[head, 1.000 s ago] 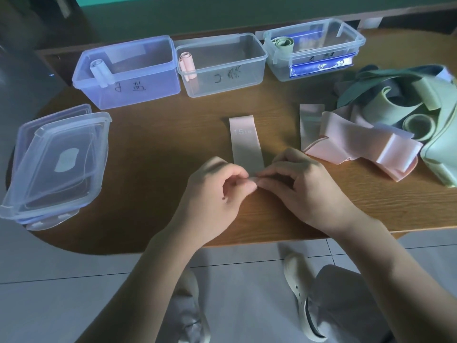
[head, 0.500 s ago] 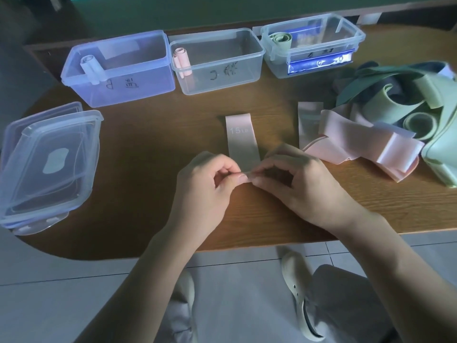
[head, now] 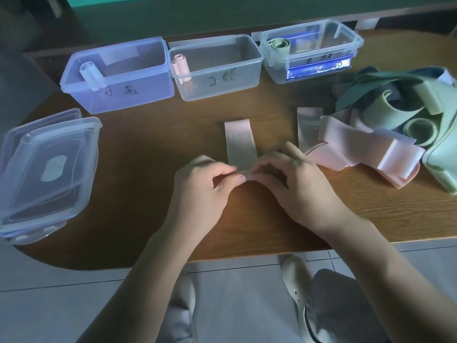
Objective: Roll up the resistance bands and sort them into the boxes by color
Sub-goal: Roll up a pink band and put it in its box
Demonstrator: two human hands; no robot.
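A pink resistance band [head: 240,144] lies flat on the wooden table [head: 138,169], pointing away from me. My left hand [head: 205,189] and my right hand [head: 294,184] both pinch its near end, which is curled into a small roll. At the back stand three boxes: a blue box [head: 148,90] with a pale rolled band [head: 90,71], a clear middle box [head: 247,78] holding a pink roll [head: 181,68], and a right box [head: 351,45] holding a green roll [head: 279,44].
A heap of loose pink bands [head: 366,154] and green bands [head: 395,112] lies at the right. Stacked clear lids [head: 47,167] sit at the table's left edge. The table's near edge runs just below my wrists.
The near end of the pink band has been curled a little further between my fingertips. My hands stay in the same place.
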